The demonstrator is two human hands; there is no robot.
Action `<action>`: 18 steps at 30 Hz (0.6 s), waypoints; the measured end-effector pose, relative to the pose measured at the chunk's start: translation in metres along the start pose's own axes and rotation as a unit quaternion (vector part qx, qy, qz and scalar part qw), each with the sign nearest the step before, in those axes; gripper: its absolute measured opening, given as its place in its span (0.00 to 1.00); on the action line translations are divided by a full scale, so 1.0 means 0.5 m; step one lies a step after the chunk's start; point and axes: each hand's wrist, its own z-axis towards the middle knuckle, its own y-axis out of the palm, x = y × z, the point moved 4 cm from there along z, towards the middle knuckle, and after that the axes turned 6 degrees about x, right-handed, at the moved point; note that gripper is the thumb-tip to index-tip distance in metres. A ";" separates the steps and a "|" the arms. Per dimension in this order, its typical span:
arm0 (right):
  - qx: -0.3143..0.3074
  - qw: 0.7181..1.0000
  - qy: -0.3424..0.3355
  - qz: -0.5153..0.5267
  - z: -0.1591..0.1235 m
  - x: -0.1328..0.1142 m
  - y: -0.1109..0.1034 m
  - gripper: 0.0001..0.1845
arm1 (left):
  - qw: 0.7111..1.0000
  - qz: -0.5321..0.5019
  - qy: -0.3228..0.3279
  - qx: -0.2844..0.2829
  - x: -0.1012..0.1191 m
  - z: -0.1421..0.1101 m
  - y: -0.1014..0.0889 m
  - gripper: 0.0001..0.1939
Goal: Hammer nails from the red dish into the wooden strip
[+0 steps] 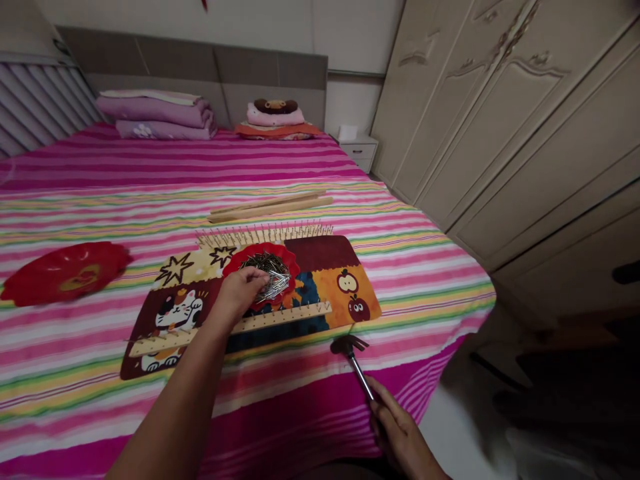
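My left hand (243,290) reaches over a red scalloped dish (231,267) full of loose nails (277,273). Its fingers are pinched together at the nails, and what lies between them is too small to make out. My right hand (397,427) is wrapped round the handle of a claw hammer (356,357), its head resting near the bed's front side. Below the dish, partly behind my left forearm, lies a wooden strip (285,316) with nails along it. Beyond the dish another wooden strip (265,235) bristles with many upright nails.
A patterned mat (333,253) lies under the dish on the striped bedspread (425,267). Plain wooden strips (273,208) lie farther back. A red oval tray (45,267) is at the left. Folded bedding (160,117) sits by the headboard, and a wardrobe (475,113) stands at the right.
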 end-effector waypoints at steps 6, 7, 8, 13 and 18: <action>0.007 1.000 -0.004 -0.012 -0.012 -0.020 0.000 0.33 | 0.987 -0.151 -0.035 -0.052 0.022 -0.088 0.032 0.16; 0.007 1.000 -0.005 -0.013 -0.014 -0.024 0.002 0.33 | 0.987 -0.150 -0.036 -0.052 0.017 -0.105 0.043 0.15; 0.006 1.000 -0.007 -0.012 -0.016 -0.028 0.003 0.33 | 0.988 -0.143 -0.038 -0.049 0.009 -0.120 0.056 0.14; 0.006 1.000 -0.014 -0.023 -0.014 -0.028 0.001 0.33 | 0.990 -0.131 -0.047 -0.012 -0.047 -0.168 0.123 0.13; 0.016 0.998 -0.029 -0.046 -0.010 -0.016 -0.008 0.32 | 0.993 -0.105 -0.027 0.046 -0.069 -0.174 0.157 0.13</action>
